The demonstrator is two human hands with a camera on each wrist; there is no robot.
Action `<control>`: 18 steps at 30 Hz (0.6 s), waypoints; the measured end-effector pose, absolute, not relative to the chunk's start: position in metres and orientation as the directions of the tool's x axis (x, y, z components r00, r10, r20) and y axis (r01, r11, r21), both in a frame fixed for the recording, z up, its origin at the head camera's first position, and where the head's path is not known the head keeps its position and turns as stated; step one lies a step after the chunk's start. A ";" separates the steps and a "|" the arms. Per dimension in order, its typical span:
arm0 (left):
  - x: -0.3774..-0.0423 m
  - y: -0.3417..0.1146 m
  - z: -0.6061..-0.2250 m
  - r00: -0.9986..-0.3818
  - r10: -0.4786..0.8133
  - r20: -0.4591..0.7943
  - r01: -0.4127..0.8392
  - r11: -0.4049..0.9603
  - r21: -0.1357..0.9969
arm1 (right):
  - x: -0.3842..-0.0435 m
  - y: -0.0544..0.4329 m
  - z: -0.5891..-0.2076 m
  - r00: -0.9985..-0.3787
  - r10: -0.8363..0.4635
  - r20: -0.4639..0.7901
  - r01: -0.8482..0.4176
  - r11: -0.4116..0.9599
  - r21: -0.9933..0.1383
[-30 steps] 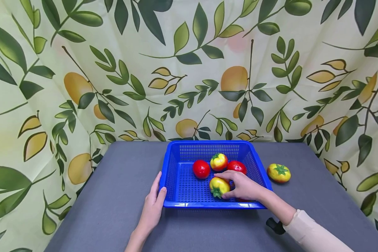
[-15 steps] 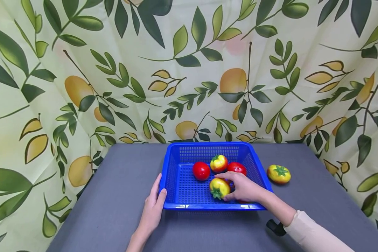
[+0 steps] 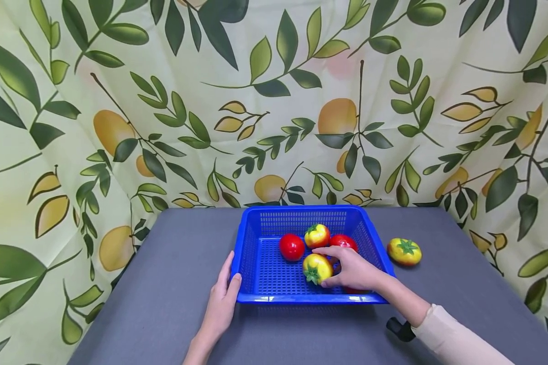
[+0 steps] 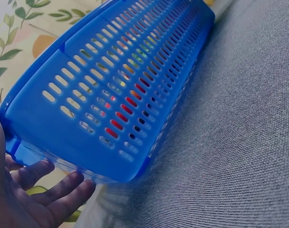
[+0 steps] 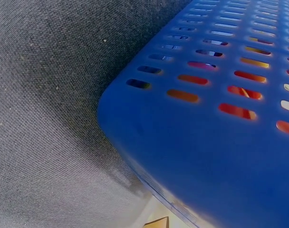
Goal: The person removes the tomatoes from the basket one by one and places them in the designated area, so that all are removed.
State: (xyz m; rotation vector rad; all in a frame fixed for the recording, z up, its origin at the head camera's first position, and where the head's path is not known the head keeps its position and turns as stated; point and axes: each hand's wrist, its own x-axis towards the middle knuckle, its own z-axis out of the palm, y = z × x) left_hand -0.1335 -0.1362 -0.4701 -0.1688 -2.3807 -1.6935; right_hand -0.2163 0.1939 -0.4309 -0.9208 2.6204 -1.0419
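A blue perforated plastic basket [image 3: 267, 298] sits on the table in the head view. My left hand [image 3: 220, 299] holds its left rim, thumb at the top edge and fingers along the outer wall. In the left wrist view the fingers [image 4: 63, 192] curve at the basket's corner. Inside the basket, my right hand [image 3: 353, 268] grips a yellow-and-red tomato [image 3: 316, 267] with a green leafy top between thumb and fingers. Behind it lie a red tomato [image 3: 292, 247], another yellow-and-red tomato [image 3: 317, 235] and a second red one [image 3: 344, 242]. Something red shows partly under the right hand.
Right of the basket, another yellow-and-red tomato [image 3: 404, 252] lies on the grey table [image 3: 164, 284]. A black object [image 3: 400, 329] shows beside the right wrist. A leaf-patterned cloth [image 3: 274, 126] hangs behind the table.
The tomato in my right hand has shifted slightly up and left over the last half second. My left hand stays on the basket rim.
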 end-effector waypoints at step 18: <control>-0.132 -0.135 -0.468 -0.975 -0.039 0.219 0.195 0.331 0.923 | -0.215 0.195 -0.429 -0.813 -0.576 0.085 -0.466 0.555 -0.689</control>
